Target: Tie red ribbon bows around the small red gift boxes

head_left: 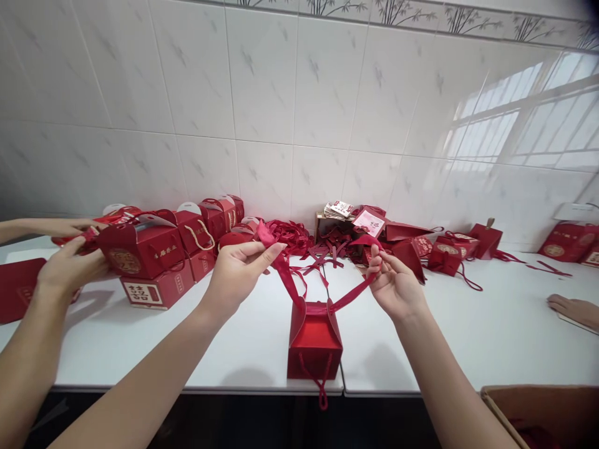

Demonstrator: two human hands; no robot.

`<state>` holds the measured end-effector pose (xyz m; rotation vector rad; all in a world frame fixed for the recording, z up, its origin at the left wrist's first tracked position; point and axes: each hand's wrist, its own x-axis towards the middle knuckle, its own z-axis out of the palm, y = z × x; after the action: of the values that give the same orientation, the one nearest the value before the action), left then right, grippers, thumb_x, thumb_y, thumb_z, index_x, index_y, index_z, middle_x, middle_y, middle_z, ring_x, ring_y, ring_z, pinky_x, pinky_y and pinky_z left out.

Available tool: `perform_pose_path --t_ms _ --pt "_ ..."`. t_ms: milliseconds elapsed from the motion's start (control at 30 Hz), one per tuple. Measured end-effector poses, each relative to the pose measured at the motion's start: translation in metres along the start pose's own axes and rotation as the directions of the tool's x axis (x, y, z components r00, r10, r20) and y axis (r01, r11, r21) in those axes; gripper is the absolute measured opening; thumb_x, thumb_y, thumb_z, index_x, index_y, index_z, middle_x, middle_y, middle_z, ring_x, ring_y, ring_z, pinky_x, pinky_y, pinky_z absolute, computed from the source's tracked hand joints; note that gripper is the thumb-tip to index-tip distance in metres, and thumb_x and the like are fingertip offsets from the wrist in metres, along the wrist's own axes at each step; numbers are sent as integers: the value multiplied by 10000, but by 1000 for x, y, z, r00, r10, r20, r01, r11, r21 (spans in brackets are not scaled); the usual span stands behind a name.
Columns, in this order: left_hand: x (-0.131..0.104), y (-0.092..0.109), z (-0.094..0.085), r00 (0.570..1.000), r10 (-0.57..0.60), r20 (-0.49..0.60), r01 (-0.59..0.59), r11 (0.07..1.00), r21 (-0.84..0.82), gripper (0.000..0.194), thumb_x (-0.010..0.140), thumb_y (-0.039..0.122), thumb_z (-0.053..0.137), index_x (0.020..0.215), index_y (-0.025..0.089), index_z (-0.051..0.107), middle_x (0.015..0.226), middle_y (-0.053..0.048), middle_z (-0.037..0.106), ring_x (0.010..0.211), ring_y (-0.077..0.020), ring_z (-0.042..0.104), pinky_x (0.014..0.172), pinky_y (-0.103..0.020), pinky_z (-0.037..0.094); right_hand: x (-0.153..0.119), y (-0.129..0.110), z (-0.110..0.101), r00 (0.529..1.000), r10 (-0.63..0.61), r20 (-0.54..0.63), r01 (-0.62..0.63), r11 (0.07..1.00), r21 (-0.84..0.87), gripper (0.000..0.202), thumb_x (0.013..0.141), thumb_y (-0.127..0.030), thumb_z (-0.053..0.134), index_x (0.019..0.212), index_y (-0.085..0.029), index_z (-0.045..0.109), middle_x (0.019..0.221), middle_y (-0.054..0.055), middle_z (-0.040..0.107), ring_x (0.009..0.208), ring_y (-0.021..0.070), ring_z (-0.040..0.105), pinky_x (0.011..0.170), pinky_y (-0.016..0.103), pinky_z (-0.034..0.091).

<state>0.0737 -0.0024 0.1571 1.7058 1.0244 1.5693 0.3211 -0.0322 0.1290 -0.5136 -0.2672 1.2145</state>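
Note:
A small red gift box [315, 349] stands upright at the table's front edge, a looped cord hanging from its front. Red ribbon [289, 280] passes through the top of the box, and its two ends rise apart in a V. My left hand [241, 271] pinches one end between thumb and fingers, up and to the left of the box. The other end is gripped by my right hand [395, 280], up and to the right. Both hands are above the table, off the box itself.
Stacked red boxes [145, 249] stand at left, beside another person's hands [70, 268]. Behind lie a ribbon pile [290, 236], cards [337, 209] and more red boxes [452, 251]. A person's hand [573, 310] rests far right; a cardboard box [543, 396] sits front right.

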Motion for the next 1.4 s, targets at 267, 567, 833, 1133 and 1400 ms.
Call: perform_pose_path --t_ms 267,567,833,1133,1400 --pt "-6 -5 -7 1000 -7 10 7 1000 -30 320 697 476 713 775 167 746 657 -11 648 610 -117 516 557 -223 431 10 -1 -23 990 4 -139 11 994 106 155 893 -123 491 845 -171 630 721 -32 688 654 78 669 604 182 569" --pt "-7 -8 -18 1000 -8 -28 6 998 -66 337 719 470 702 889 184 757 765 -43 707 701 -140 556 580 -230 461 10 12 -44 991 -75 -114 83 994 65 67 789 -130 647 748 -171 615 640 -44 653 563 49 622 573 139 541" --pt "6 3 -15 999 -11 -34 8 994 -113 386 688 520 709 876 186 756 736 -38 707 575 -118 559 583 -259 483 -2 4 -25 923 -378 75 385 916 -116 256 590 -177 819 780 -187 647 740 -32 678 632 82 623 570 181 529" --pt "21 22 20 988 48 147 -6 961 -276 317 700 417 743 876 155 717 834 -52 732 788 -162 669 734 -261 534 -23 -2 28 854 -367 369 493 798 -346 202 652 -283 799 765 -175 671 758 0 664 652 99 604 609 229 518" --pt "18 35 31 926 137 352 -24 951 -307 208 784 316 684 837 180 536 728 -1 702 672 -115 655 676 -241 525 -26 1 50 841 -199 503 431 808 -401 222 663 -263 767 794 -177 609 767 8 667 594 110 607 576 248 500"
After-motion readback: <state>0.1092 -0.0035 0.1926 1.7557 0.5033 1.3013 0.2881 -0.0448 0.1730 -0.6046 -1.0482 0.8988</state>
